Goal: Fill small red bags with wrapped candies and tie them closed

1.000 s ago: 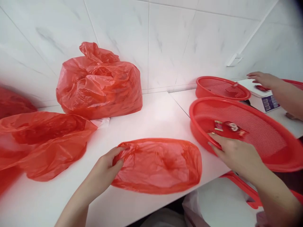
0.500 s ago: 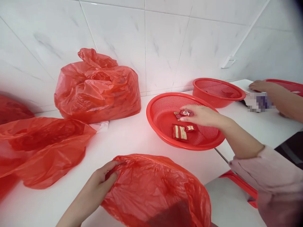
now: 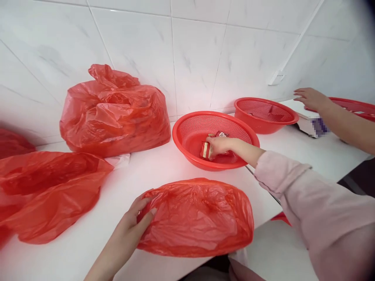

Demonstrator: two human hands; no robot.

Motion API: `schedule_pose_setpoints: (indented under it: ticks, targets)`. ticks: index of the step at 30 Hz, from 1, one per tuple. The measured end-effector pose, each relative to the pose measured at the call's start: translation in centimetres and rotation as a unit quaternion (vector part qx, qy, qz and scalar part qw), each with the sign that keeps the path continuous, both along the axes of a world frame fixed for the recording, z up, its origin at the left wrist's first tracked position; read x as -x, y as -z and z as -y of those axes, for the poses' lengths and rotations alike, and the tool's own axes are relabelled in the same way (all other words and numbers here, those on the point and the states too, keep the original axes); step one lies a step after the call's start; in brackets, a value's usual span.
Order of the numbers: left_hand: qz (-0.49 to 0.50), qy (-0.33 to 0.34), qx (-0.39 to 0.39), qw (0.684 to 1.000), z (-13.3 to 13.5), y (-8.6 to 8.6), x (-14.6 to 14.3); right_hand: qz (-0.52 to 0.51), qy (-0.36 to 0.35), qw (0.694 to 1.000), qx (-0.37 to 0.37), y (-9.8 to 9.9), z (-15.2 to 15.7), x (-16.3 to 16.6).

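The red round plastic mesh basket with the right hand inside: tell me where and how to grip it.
Probably pinch the near-left rim of the basket from the front left: it flares outward, uncovered there, while the right hand reaches in over the near-right side.

Left hand (image 3: 129,226) holds red bag (image 3: 199,218); right hand (image 3: 219,146) touches packet (image 3: 205,150) in basket (image 3: 186,134).

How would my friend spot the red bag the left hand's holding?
Find the white table against the tiled wall. At its near edge, in front of the nearest red basket, a red plastic bag lies with its mouth gaping wide. Unlike the bulging bag by the wall and the slumped bag on the left, it has the left hand holding its rim.
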State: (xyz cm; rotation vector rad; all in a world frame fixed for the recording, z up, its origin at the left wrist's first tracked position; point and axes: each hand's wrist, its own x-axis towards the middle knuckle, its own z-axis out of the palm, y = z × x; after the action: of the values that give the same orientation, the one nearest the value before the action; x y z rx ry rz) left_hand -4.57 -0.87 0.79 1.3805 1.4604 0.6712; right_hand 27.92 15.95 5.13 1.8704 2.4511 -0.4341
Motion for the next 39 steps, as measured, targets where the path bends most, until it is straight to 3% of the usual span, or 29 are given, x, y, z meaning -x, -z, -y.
schedule_pose_setpoints:
  ticks: [5,8,10,12,14,18,21,24,26,27,28,30,35,37,39]
  targets:
    - [0.056,-0.002,0.013,0.998,0.9,-0.4,-0.4,-0.079,0.016,0.996,-0.038,-3.2,-3.9,0.9]
    - [0.103,-0.029,0.054,0.993,1.1,-0.6,-0.6,-0.268,0.012,0.962,-0.048,-5.5,-1.3,2.6]
    - [0.115,-0.044,0.059,0.991,1.1,-0.7,-0.9,-0.439,-0.03,0.898,0.004,-6.1,2.8,4.3]
    - [0.138,-0.03,0.052,0.989,0.9,-0.7,-1.3,-0.465,-0.08,0.873,0.122,-5.3,7.4,6.0]
    - [0.161,-0.009,0.042,0.986,0.8,-0.5,-1.7,-0.397,-0.092,0.892,0.196,-3.0,11.1,7.3]
    - [0.156,0.005,0.04,0.987,1.1,0.1,-1.8,-0.198,-0.054,0.974,0.095,1.9,13.6,7.7]
    - [0.129,0.008,0.032,0.991,1.3,0.5,-1.6,-0.111,-0.075,0.989,0.065,1.4,12.7,6.7]
    - [0.112,0.001,0.009,0.994,1.1,0.7,-1.6,-0.172,-0.103,0.979,0.034,-2.2,10.0,5.1]
    - [0.108,0.005,0.013,0.994,0.8,0.8,-1.8,-0.165,-0.066,0.984,-0.03,-4.3,6.8,3.6]
    - [0.103,0.007,0.013,0.995,0.6,0.9,-1.9,-0.104,-0.022,0.992,-0.065,-4.7,5.0,2.8]
    - [0.094,0.007,0.006,0.996,0.4,1.1,-2.0,-0.011,0.013,0.998,-0.054,-4.8,3.1,1.9]
    - [0.068,0.001,-0.029,0.997,0.1,1.6,-2.3,0.059,0.046,0.997,-0.002,-3.7,-0.1,0.2]
    - [0.064,-0.039,-0.113,0.991,0.0,2.7,-3.0,0.109,0.055,0.986,0.112,-0.1,-3.4,-2.0]
    - [0.076,-0.054,-0.11,0.99,0.1,2.6,-3.2,0.087,0.038,0.987,0.127,-0.5,-3.4,-2.1]
    - [0.087,-0.066,-0.095,0.99,0.2,2.3,-3.2,0.045,0.015,0.991,0.124,-2.1,-2.9,-1.9]
